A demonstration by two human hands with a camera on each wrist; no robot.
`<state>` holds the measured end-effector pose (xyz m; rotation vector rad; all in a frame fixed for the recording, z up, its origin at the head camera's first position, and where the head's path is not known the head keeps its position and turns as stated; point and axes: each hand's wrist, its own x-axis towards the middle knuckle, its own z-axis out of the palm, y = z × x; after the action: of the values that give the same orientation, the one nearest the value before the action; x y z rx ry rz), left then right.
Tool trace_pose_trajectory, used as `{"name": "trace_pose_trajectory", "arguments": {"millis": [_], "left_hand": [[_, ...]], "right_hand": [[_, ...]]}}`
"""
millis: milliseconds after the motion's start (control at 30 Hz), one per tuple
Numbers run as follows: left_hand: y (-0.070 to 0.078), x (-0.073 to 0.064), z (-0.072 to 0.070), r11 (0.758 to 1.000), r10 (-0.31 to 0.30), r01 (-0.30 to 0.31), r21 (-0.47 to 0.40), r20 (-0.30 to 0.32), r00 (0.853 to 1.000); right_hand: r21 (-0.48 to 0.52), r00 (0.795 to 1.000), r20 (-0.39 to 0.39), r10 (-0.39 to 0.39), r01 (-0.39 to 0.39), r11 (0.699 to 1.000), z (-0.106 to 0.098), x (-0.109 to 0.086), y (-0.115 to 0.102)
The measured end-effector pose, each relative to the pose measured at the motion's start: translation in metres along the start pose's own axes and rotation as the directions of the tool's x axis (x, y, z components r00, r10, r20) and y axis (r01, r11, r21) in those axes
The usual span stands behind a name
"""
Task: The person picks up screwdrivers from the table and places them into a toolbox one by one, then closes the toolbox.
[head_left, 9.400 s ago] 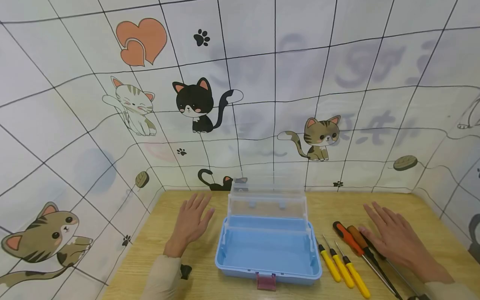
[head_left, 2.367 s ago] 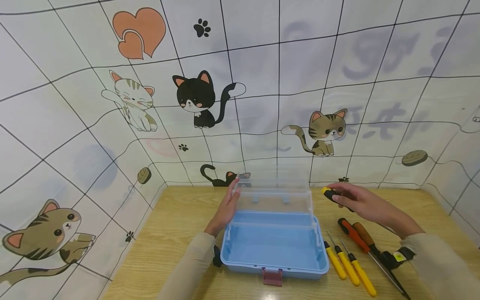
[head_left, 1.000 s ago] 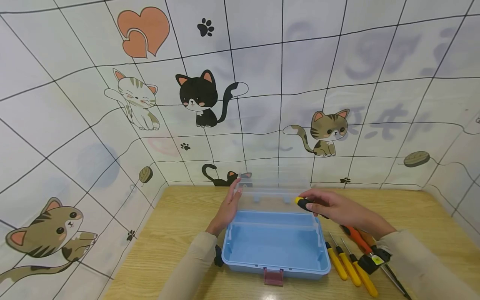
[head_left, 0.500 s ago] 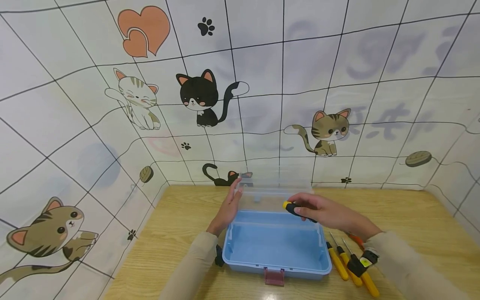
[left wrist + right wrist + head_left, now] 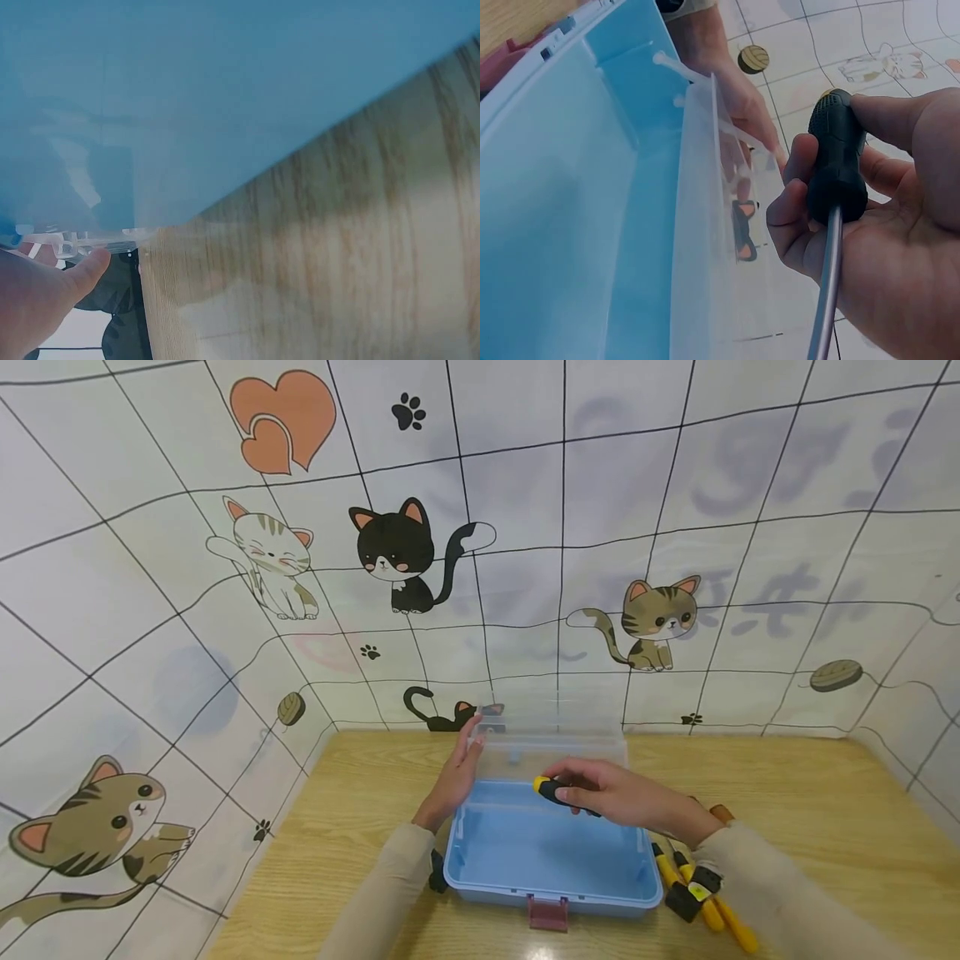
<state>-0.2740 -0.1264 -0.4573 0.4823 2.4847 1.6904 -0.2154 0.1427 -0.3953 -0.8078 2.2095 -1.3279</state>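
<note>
A light blue plastic box (image 5: 551, 902) stands on the table with its clear lid (image 5: 551, 752) raised at the back. My left hand (image 5: 450, 785) holds the lid's left edge, and its thumb (image 5: 90, 270) lies at that edge in the left wrist view. Over the back right part of the box, my right hand (image 5: 618, 793) grips a screwdriver (image 5: 836, 150) by its black handle with a yellow end. The metal shaft shows in the right wrist view, running back under the palm. Nothing lies on the visible box floor.
Yellow-handled screwdrivers (image 5: 667, 868) lie right of the box, partly under the right forearm. A brown handle (image 5: 722, 812) shows behind that sleeve. A purple latch (image 5: 547, 914) hangs at the box front. A cat-patterned wall (image 5: 517, 593) rises behind the table.
Both hands were flat on the table at first. The left hand then took the lid's edge and stayed. The right hand, with the screwdriver, moved left from beside the box to above it.
</note>
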Motion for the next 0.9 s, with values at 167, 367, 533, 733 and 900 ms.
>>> {"name": "trace_pose_trajectory", "arguments": {"millis": [167,367,533,733,900], "left_hand": [[0.001,-0.002,0.001,1.0,-0.015,0.016,0.018,-0.013,1.0],[0.003,-0.002,0.001,1.0,-0.008,0.008,0.01,-0.01,1.0],[0.003,-0.001,0.001,1.0,0.004,-0.004,0.002,-0.007,1.0],[0.002,-0.002,0.001,1.0,0.008,-0.008,0.007,-0.007,1.0],[0.002,-0.002,0.0,1.0,0.008,-0.008,0.01,-0.012,1.0]], "right_hand": [[0.028,1.0,0.025,-0.005,0.005,1.0,0.011,0.007,0.0],[0.024,0.999,0.041,-0.021,0.02,1.0,0.021,0.016,-0.001],[0.029,0.998,0.058,-0.036,0.035,0.999,0.029,0.021,-0.004],[0.033,0.995,0.08,-0.056,0.053,0.998,0.037,0.026,-0.003],[0.021,0.996,0.082,-0.02,0.019,1.0,0.044,0.028,-0.001]]}}
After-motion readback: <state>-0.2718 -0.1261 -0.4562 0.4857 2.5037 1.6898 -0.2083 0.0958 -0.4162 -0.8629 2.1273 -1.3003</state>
